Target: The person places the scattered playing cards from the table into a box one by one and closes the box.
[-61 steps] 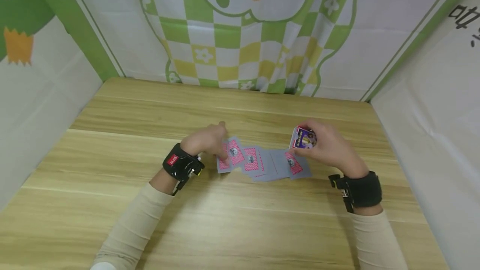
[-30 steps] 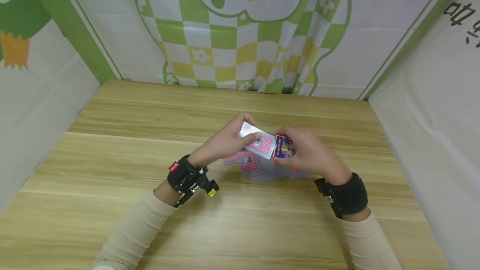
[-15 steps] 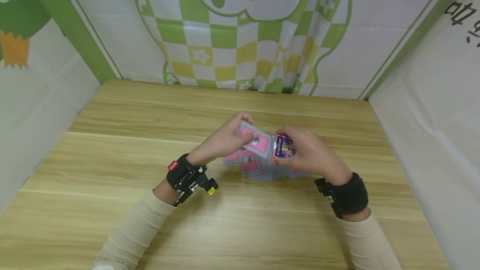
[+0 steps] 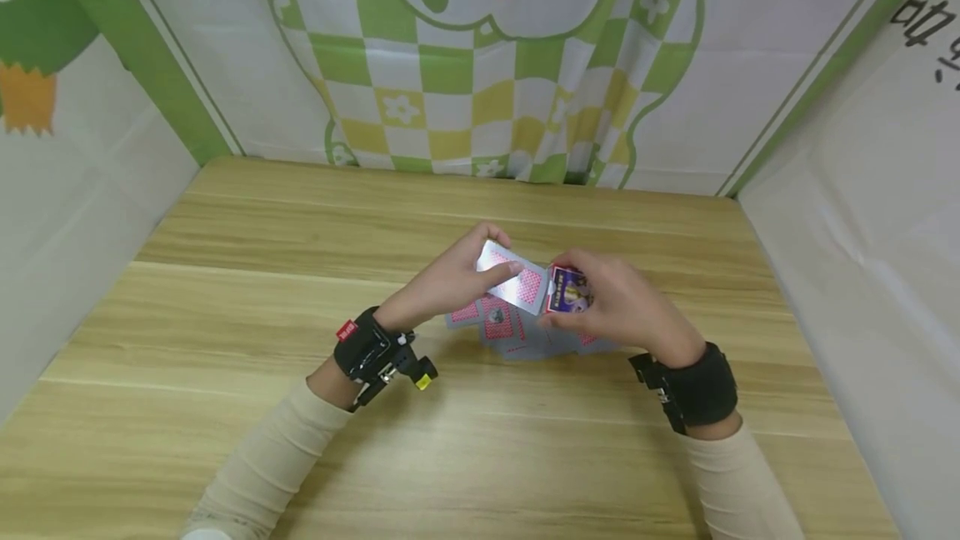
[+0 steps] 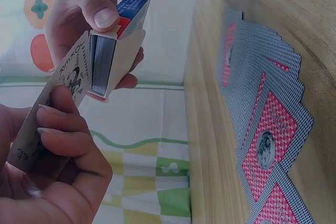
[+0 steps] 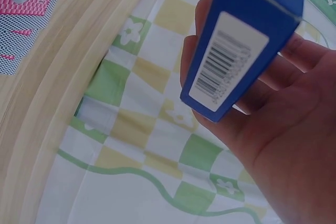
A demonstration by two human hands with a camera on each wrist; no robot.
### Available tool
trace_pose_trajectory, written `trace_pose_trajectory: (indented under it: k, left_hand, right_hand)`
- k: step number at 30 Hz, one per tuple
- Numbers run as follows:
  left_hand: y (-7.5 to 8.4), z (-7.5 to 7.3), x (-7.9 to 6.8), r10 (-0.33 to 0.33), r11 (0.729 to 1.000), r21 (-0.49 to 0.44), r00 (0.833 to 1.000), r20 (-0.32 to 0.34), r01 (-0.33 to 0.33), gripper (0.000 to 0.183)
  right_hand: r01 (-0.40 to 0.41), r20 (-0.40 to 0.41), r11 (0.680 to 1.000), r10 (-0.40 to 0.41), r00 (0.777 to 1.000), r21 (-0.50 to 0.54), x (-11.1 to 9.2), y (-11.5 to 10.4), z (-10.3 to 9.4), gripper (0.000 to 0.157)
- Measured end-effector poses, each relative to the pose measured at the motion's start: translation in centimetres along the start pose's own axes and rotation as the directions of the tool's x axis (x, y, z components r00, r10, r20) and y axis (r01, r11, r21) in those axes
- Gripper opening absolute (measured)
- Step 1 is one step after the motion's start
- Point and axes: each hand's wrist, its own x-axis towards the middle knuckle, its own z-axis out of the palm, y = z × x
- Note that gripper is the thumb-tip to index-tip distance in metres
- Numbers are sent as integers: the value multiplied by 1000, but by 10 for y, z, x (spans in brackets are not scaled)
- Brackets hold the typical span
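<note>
My left hand (image 4: 453,277) pinches a playing card (image 4: 517,277), thumb on its red-patterned back and fingers beneath. In the left wrist view the card's face reads JOKER; whether more cards lie with it I cannot tell. The card's end meets the mouth of a card box (image 4: 567,290), which my right hand (image 4: 618,302) grips. Seen from the left wrist, the box's flap stands open and a stack of cards (image 5: 103,66) fills it. A barcode end of the blue box shows in the right wrist view. Below both hands, a fanned row of playing cards (image 4: 528,340) lies face down.
The wooden table (image 4: 465,448) carries the fanned cards near its middle. A green and yellow checked curtain (image 4: 480,73) hangs behind its far edge. White cloth walls with green borders close in the left and right sides.
My left hand has left the table cards and come up with a card to the box. My right hand has brought the box left. Over the last half second, the card has only tilted slightly.
</note>
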Motion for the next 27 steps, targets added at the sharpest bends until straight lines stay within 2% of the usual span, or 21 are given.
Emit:
trace_pose_trajectory:
  k: [3, 9, 12, 16, 20, 23, 27]
  left_hand:
    - [-1, 2, 1, 12, 1000, -19, 1000, -1, -12, 34]
    - [-4, 10, 5, 48, 989, -136, 999, -26, -51, 30]
    - [-5, 14, 6, 42, 986, -160, 996, -82, -55, 28]
    - [-7, 20, 8, 36, 987, -148, 987, -155, -59, 30]
    - [-6, 27, 8, 29, 987, -150, 973, -227, -65, 30]
    - [-5, 36, 6, 21, 986, -159, 979, -203, -54, 31]
    - [-2, 45, 4, 13, 988, -155, 996, -90, -27, 39]
  right_hand:
    - [20, -3, 1000, -20, 1000, -7, 1, -1, 0, 60]
    - [57, -21, 998, -56, 998, 32, 2, -3, 3, 59]
    - [58, -48, 998, -57, 997, 23, 2, -3, 4, 61]
    - [52, -71, 999, -52, 996, -5, 2, -2, 5, 64]
    - [33, -96, 999, -34, 995, -9, 3, -1, 7, 63]
    - [46, -115, 999, -48, 992, -20, 4, -1, 10, 61]
    - [61, -103, 997, -65, 993, -42, 6, -1, 13, 61]
